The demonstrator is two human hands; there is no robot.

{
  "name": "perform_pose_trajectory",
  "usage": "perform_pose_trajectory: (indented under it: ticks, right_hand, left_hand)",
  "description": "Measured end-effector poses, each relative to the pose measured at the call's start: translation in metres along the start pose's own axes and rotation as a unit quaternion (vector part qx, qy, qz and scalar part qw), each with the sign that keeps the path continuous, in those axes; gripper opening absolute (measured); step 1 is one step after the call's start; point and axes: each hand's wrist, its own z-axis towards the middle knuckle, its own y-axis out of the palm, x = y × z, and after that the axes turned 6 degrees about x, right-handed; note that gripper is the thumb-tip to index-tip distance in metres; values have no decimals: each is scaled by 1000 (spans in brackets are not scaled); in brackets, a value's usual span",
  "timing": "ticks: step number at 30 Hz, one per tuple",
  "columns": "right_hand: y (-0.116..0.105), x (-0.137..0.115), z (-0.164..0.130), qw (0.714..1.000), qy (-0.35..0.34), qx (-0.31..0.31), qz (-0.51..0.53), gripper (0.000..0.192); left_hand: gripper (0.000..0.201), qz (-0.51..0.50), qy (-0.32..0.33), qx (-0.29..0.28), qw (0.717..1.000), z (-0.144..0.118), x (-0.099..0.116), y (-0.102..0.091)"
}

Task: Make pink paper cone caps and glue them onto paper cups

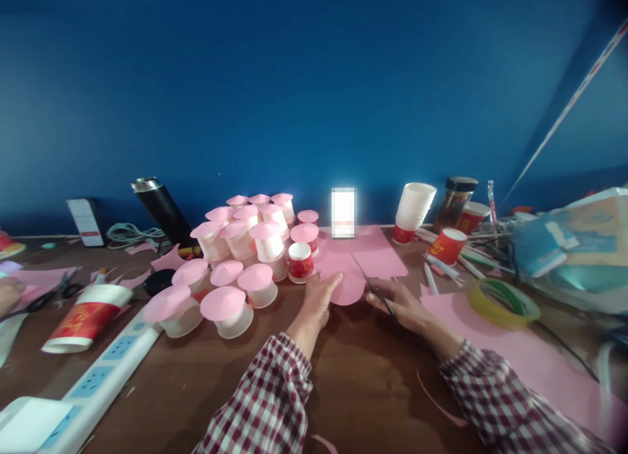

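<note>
My left hand (pixel 318 297) pinches a round piece of pink paper (pixel 349 292) between thumb and fingers, its edge curved on the near side. My right hand (pixel 400 305) is closed on dark scissors (pixel 374 288), seen nearly edge-on, with the thin blade pointing away and left beside the paper's right edge. Behind the paper lies a larger pink sheet (pixel 385 251). Just left of my left hand stands a red paper cup (pixel 300 263) without a paper top. Several white cups with pink cone tops (pixel 224 307) stand grouped further left.
A power strip (pixel 105 369) and a tipped red-and-white cup (pixel 88 316) lie at left, near another person's hand (pixel 8 294). Stacked cups (pixel 415 209), a yellow tape roll (pixel 503 303) and pink paper (pixel 520 356) are at right. A black flask (pixel 164 212) leans against the blue wall.
</note>
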Motion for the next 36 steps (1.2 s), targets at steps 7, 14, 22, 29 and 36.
perform_pose_trajectory:
  ticks: [7,14,22,29,36]
  right_hand:
    - [0,-1,0,1000,-2,-2,-1,43]
    - [0,0,0,1000,5,-1,7,46]
    - [0,1,0,1000,10,0,7,42]
    - [-1,8,1,1000,-15,-10,7,34]
    - [-2,7,0,999,22,0,49,41]
  left_hand:
    - [53,6,14,-4,1000,0,0,1]
    - [45,-1,6,-12,1000,-2,3,2]
    - [51,-9,13,-12,1000,-2,1,1]
    - [63,-24,-17,25,999,0,1,1]
    - [61,-12,-24,23,999,0,2,1]
